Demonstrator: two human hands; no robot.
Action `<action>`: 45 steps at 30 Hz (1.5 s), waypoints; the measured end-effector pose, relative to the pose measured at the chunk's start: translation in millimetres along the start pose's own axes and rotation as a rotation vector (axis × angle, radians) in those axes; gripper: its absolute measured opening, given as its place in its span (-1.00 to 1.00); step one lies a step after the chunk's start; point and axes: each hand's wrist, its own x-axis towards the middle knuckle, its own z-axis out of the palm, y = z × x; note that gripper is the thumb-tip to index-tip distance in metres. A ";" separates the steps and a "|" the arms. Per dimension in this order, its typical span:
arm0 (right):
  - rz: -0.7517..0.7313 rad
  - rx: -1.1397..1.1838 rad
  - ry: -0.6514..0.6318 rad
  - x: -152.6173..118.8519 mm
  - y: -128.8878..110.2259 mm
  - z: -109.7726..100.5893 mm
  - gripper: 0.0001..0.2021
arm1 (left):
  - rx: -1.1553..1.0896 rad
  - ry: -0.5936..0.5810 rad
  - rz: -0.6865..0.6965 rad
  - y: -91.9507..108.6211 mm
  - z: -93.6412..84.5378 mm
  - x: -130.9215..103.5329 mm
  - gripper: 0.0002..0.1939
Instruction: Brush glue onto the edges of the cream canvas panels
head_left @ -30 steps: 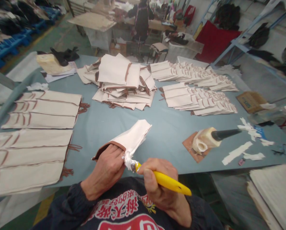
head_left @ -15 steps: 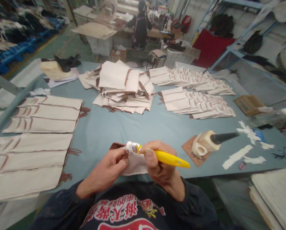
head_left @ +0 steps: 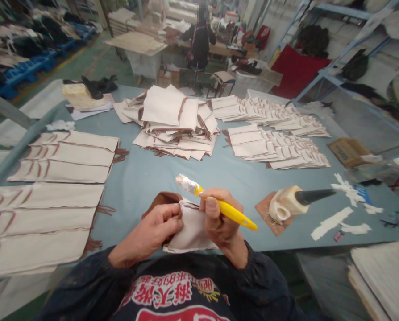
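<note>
My right hand grips a brush with a yellow handle. Its white-coated bristles point up and left, just above a cream fabric piece and not touching it. At the piece's upper left edge, the fingers of my left hand pinch the fabric, beside a brown flap that curls upward. The piece lies at the table's front edge, against my body. To the right, a cream container with a black cone-shaped spout rests on a brown square board.
A messy pile of cream pieces lies at the middle back. Overlapping rows of pieces cover the left, with more rows at the back right. White strips and a carton are far right. A person sits in the background.
The brush has lifted off the fabric's upper edge, and its bristles now stand clear above it. More of the brown flap and cream fabric shows. The view has shifted slightly.
</note>
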 end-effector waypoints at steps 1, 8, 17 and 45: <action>-0.007 -0.044 -0.002 2.0 1.3 -0.2 -0.86 | -0.010 -0.003 0.005 -0.1 0.0 0.3 -0.80; 0.042 -0.171 -0.103 4.1 7.8 0.4 -0.82 | -0.155 -0.044 0.005 1.4 -6.0 6.0 -0.70; 0.330 -0.165 0.089 12.2 28.7 -3.5 -0.66 | 0.199 -0.131 0.130 -9.1 -33.8 1.8 -0.60; 0.095 -0.005 -0.056 -34.7 -68.2 -41.2 -0.81 | 0.945 0.102 0.729 -35.9 -0.9 -29.3 -0.71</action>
